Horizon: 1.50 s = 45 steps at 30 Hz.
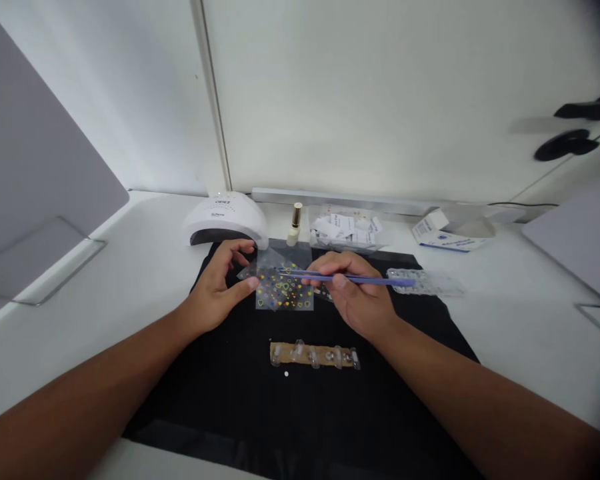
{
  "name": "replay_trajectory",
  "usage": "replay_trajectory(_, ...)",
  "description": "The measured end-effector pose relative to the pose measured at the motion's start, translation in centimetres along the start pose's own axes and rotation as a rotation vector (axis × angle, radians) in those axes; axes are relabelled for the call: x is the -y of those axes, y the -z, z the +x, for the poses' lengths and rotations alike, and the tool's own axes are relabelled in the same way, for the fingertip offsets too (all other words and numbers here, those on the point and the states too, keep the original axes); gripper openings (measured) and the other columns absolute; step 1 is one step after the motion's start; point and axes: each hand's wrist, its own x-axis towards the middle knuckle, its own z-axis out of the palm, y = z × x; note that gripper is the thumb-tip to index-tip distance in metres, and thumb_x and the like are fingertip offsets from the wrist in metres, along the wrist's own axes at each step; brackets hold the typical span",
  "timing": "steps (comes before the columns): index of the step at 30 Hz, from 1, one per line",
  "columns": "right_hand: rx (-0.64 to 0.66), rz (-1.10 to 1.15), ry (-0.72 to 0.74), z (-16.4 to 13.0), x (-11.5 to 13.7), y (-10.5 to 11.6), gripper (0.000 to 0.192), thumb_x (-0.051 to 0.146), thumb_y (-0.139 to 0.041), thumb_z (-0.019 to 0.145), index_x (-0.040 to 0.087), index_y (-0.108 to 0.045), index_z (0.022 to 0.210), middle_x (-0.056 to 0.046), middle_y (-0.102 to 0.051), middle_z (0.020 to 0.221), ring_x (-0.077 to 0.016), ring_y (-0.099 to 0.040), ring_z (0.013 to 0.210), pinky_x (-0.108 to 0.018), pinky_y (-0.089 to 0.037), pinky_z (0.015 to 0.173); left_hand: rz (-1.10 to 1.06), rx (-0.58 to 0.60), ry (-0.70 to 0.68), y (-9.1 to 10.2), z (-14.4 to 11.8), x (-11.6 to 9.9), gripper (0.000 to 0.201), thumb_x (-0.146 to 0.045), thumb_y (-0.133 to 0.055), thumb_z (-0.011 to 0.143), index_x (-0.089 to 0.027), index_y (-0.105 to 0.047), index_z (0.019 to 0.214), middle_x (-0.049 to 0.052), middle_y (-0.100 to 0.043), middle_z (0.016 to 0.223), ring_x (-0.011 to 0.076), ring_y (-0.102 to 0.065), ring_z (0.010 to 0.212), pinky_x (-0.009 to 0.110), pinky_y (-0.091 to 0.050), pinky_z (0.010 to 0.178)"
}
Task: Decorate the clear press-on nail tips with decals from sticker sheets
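A clear sticker sheet (285,293) printed with small yellow, orange and white hearts lies on the black mat. My left hand (219,287) is at its left side, the thumb tip at the sheet's edge and the fingers apart from the thumb. Between thumb and fingers a piece of clear film (250,269) shows. My right hand (355,293) grips blue tweezers (365,279), whose tips reach over the upper part of the sheet. Nearer me, a cardboard strip (307,354) carries several clear nail tips. A small white dot (287,374) lies just below it.
Behind the mat (220,393) stand a white nail lamp (225,217), a polish bottle (295,227), a clear box of packets (345,230) and an open white carton (453,230). A gem-filled clear pack (404,275) lies right of my right hand. A wall rises behind.
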Motion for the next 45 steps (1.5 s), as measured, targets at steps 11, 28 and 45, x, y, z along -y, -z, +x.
replay_trajectory(11,0.076,-0.027,0.078,0.0,5.3,-2.2,0.012,0.038,-0.065,0.087,0.028,-0.07,0.093,-0.003,-0.066,0.081,-0.0208,-0.066,0.077,-0.042,-0.054,0.071,-0.509,-0.05,0.169,-1.9,-1.6,-4.8,0.035,-0.028,-0.077,0.074,-0.022,-0.064,0.106,0.001,-0.066,0.085,0.0145,-0.062,0.075,0.028,-0.055,0.069)
replay_trajectory(28,-0.047,0.083,0.009,-6.2,7.1,-4.1,0.014,0.034,-0.058,0.091,0.028,-0.07,0.098,-0.004,-0.066,0.08,-0.0224,-0.066,0.081,-0.042,-0.056,0.07,-0.453,0.138,0.099,-1.5,-4.9,-6.4,0.031,-0.013,-0.073,0.078,-0.024,-0.07,0.107,0.001,-0.071,0.089,0.0116,-0.068,0.079,0.021,-0.057,0.071)
replay_trajectory(45,0.175,-0.155,0.148,-6.6,7.0,-4.4,0.03,0.022,-0.057,0.089,0.019,-0.068,0.116,-0.009,-0.065,0.084,-0.0234,-0.064,0.085,-0.043,-0.057,0.074,-0.109,0.318,-0.174,-0.2,-4.6,-5.3,0.022,-0.009,-0.063,0.087,-0.018,-0.063,0.108,0.0,-0.062,0.086,0.0094,-0.06,0.076,0.02,-0.049,0.068)
